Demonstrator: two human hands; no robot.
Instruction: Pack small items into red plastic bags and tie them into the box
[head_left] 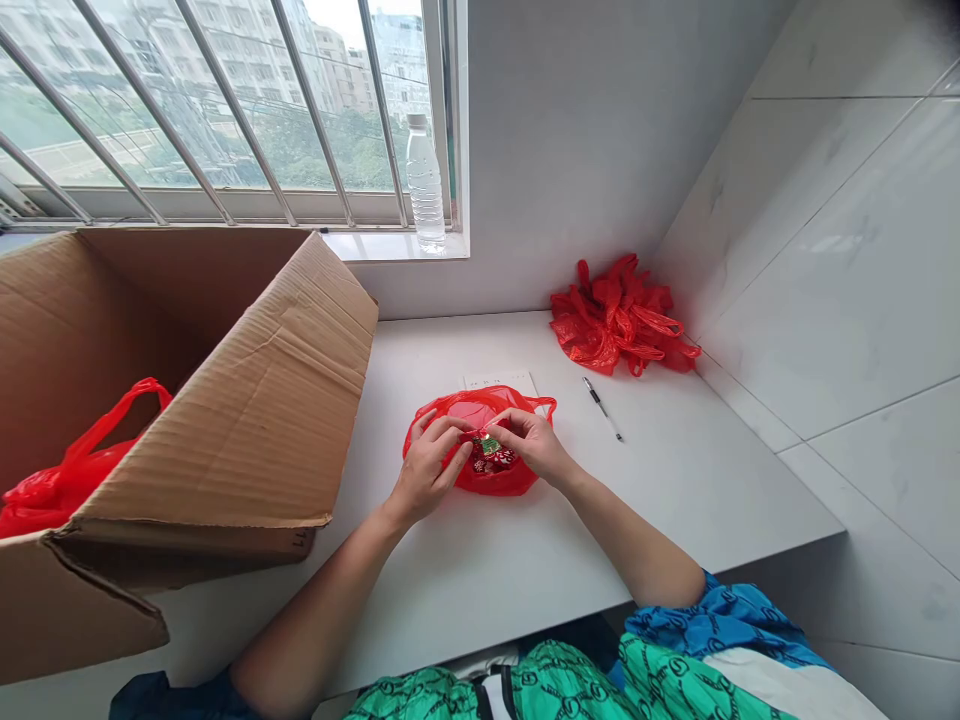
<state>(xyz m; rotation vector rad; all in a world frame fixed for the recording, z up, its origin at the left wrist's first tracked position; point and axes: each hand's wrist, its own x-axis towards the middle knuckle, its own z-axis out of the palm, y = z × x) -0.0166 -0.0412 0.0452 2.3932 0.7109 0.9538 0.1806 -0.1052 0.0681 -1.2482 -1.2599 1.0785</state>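
Note:
On the white table, a red plastic bag [499, 485] lies with its mouth open towards me. Several small shiny pieces [501, 459], red with white and gold marks, show inside it. My left hand [431, 465] reaches over the bag's left side, thumb and fingers bent in. From the other side comes my right hand [531, 445], its thumb and forefinger pinched together. Between the fingertips of both hands is a small red-and-green piece [491, 445], just over the bag's mouth. The fingers partly cover it, so its exact kind does not show.
A large open cardboard box [247, 400] stands at the left, with a filled red bag [71, 480] inside. Crumpled red bags [619, 320] lie at the back right. A pen [602, 408] and white paper [517, 380] are nearby. A water bottle [425, 190] stands on the sill.

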